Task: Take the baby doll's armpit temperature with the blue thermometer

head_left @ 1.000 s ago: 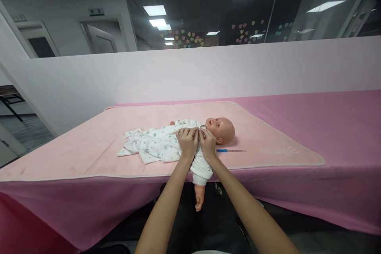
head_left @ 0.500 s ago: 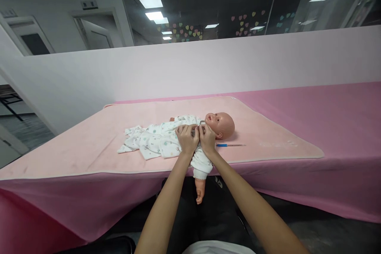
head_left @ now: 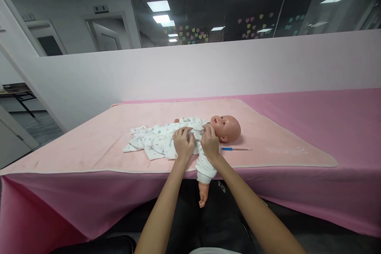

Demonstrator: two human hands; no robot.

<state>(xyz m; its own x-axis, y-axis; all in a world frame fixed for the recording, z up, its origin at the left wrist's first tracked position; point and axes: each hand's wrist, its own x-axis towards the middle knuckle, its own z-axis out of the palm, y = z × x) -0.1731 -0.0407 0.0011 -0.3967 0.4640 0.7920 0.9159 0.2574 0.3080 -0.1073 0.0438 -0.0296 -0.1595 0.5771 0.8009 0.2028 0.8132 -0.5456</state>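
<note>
A baby doll lies on its back on a pale pink blanket (head_left: 89, 149), its head (head_left: 229, 128) to the right. It wears a white printed romper (head_left: 154, 141). One sleeved doll arm (head_left: 204, 182) hangs over the table's front edge. My left hand (head_left: 183, 143) and my right hand (head_left: 210, 143) rest side by side on the doll's chest. Both pinch the romper's front near the collar, with a small gap of fabric between them.
A thin blue-tipped stick, like a thermometer (head_left: 236, 149), lies on the blanket just right of the doll. A darker pink cloth (head_left: 342, 127) covers the table. A white partition wall (head_left: 208, 71) stands behind it, with glass above.
My two hands have drawn slightly apart on the doll's chest, with the left one a little lower on the romper. The view has shifted a bit.
</note>
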